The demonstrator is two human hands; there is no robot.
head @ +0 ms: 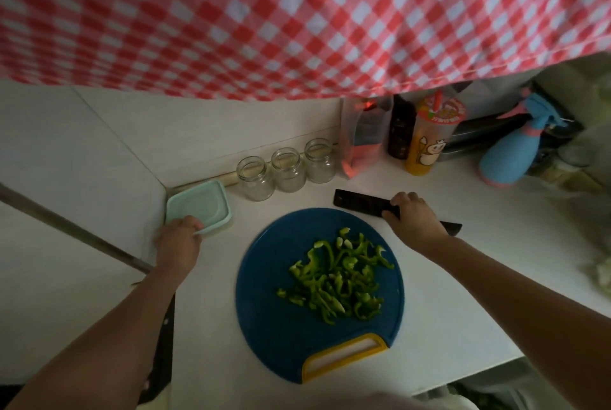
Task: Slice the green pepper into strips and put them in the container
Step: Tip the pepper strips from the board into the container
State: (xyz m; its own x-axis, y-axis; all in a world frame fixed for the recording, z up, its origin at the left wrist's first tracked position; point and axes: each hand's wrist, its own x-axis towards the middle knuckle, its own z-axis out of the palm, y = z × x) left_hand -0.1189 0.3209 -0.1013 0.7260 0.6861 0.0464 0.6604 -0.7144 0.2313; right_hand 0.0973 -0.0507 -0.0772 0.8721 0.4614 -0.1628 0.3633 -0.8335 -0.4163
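Our pepper lies cut into a loose heap of green strips on the right half of a round blue board, whose yellow handle points toward us. None of the strips is in the container: it sits with its pale mint lid on, in the back left corner of the white counter, apart from the board. Our left hand holds its near corner, fingers curled together over the rim; their tips are hidden from us. Our right hand reaches past the board's far right edge and grips a black knife that lies flat on the counter, fingers bent close together over the spot where blade meets handle. Along the wall we see three open glass jars in a row, then a clear bag, a dark bottle whose label we cannot read, and a yellow cup printed with a white cartoon figure; the lettering on its red lid is too blurred for us to make out. Further right stands a blue spray bottle with pink trim. A red and white checked cloth hangs over the back of the scene
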